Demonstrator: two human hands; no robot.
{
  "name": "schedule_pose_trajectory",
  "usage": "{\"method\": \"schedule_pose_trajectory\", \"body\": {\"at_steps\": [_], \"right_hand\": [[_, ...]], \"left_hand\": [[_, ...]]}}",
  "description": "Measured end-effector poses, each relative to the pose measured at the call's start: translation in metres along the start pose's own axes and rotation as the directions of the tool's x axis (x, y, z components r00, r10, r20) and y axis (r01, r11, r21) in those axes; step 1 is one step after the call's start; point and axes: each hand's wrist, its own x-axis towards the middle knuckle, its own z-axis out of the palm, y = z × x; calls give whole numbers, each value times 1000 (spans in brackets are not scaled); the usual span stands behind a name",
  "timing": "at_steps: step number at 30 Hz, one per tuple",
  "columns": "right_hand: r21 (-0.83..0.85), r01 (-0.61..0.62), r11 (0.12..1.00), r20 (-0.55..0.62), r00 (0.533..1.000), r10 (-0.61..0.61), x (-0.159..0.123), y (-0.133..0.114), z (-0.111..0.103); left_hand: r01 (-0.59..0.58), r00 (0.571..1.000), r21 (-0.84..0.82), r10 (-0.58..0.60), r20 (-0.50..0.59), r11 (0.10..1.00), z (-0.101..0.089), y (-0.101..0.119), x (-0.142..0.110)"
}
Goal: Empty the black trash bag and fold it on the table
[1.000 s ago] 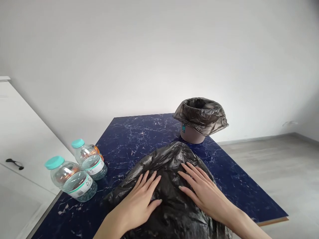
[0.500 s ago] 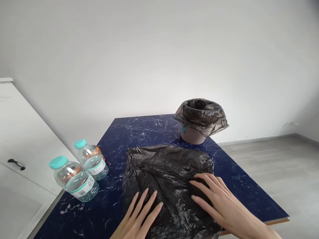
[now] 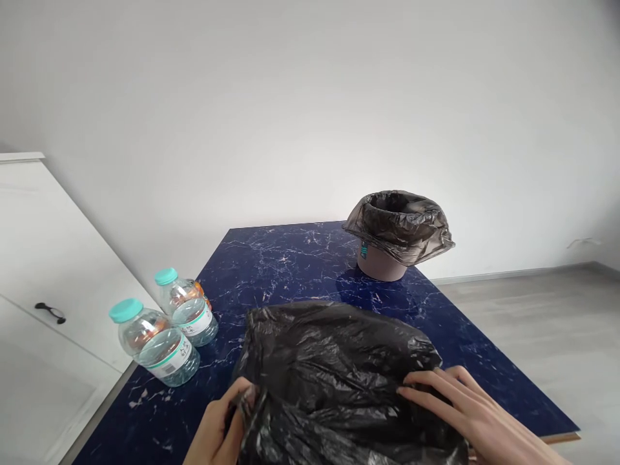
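Note:
A black plastic bag (image 3: 329, 361) is spread and crumpled over the near part of the table. My left hand (image 3: 220, 423) is closed on the bag's left near edge, with the film bunched between thumb and fingers. Around the bag's right side, my right hand (image 3: 460, 407) is closed, its fingers bent over the film and its thumb hidden. Farther back stands a small pinkish-grey bin (image 3: 382, 265), lined with a dark see-through bag (image 3: 411, 226) folded over its rim.
Two clear bottles with turquoise caps, a front bottle (image 3: 165, 352) and a rear bottle (image 3: 191, 313), stand at the left. An orange item (image 3: 203, 294) is behind them. The blue marbled table (image 3: 281, 255) has a white cabinet (image 3: 48, 258) on its left and a wall behind.
My left hand has gone from lying flat on the bag to gripping its left edge. My right hand has shifted right. The bag is lifted and more bunched near me.

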Motion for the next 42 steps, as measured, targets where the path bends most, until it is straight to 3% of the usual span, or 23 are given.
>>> {"method": "schedule_pose_trajectory", "body": {"at_steps": [3,6,10,13,14,17,18,20,22,24,26,29,31,33,35,38,42], "right_hand": [[27,8,1000,5,1000,-8,2,5,-1],[89,-92,992,-61,993,98,7,9,4],[203,-299,932,-63,946,317,27,10,10],[276,-322,905,-22,940,341,44,14,15],[291,-318,903,-24,940,339,48,17,18],[263,-312,913,-76,937,342,56,31,34],[236,-318,918,-90,934,346,58,36,41],[179,-336,925,-92,930,356,59,43,51],[125,-373,919,-70,921,383,60,45,55],[62,-438,897,-81,893,442,60,35,48],[6,-469,883,-196,866,461,61,13,36],[-55,-359,932,-434,849,302,69,-31,19],[-104,-246,964,-469,867,171,78,-55,19],[-174,-156,972,-431,900,67,88,-66,31],[-219,-144,965,-375,925,53,98,-63,50],[-203,-197,959,-299,945,131,107,-40,77],[-116,-197,974,-175,969,175,108,-9,87]], "left_hand": [[64,991,-56,-71,-116,996,-4,8,14],[61,995,-29,-63,-75,998,-8,22,38],[81,994,287,-58,-89,955,-12,30,63],[-19,979,563,130,-159,827,-7,36,70],[-73,954,606,233,-189,792,-2,41,71],[-280,826,621,513,-233,733,18,66,64],[-366,797,603,574,-190,708,26,75,62],[-554,764,534,644,23,638,41,89,58],[-655,742,466,621,251,595,54,94,59],[-652,758,464,531,378,600,62,93,65],[-609,793,495,458,401,620,68,87,73],[-581,813,488,447,372,651,74,78,82],[-584,812,468,466,352,664,78,73,87],[-592,806,456,471,358,665,80,65,92],[-595,802,453,454,388,664,80,55,98],[-575,811,449,407,420,684,75,34,107],[-553,822,432,384,421,712,64,12,115]]}}
